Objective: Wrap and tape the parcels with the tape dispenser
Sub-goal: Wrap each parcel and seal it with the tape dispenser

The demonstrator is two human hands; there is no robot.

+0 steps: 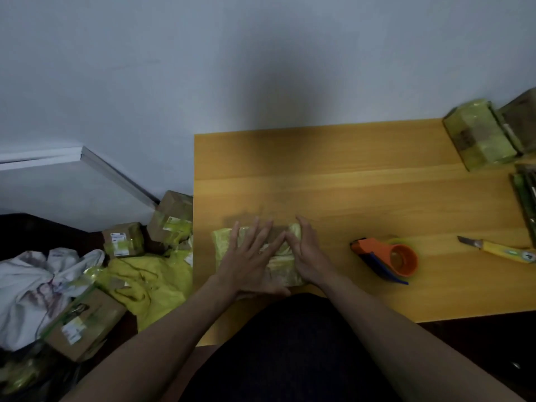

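A small parcel wrapped in yellow-green tape lies on the wooden table near its front edge. My left hand lies flat on the parcel's top, fingers spread. My right hand presses against the parcel's right side, fingers together and touching the left hand's fingertips. Much of the parcel is hidden under both hands. The orange tape dispenser with a blue handle lies on its side on the table, to the right of my right hand, held by neither hand.
A yellow utility knife lies at the table's right edge. Taped parcels stand at the back right corner. On the floor to the left lie several cardboard parcels, a yellow cloth and a white cloth.
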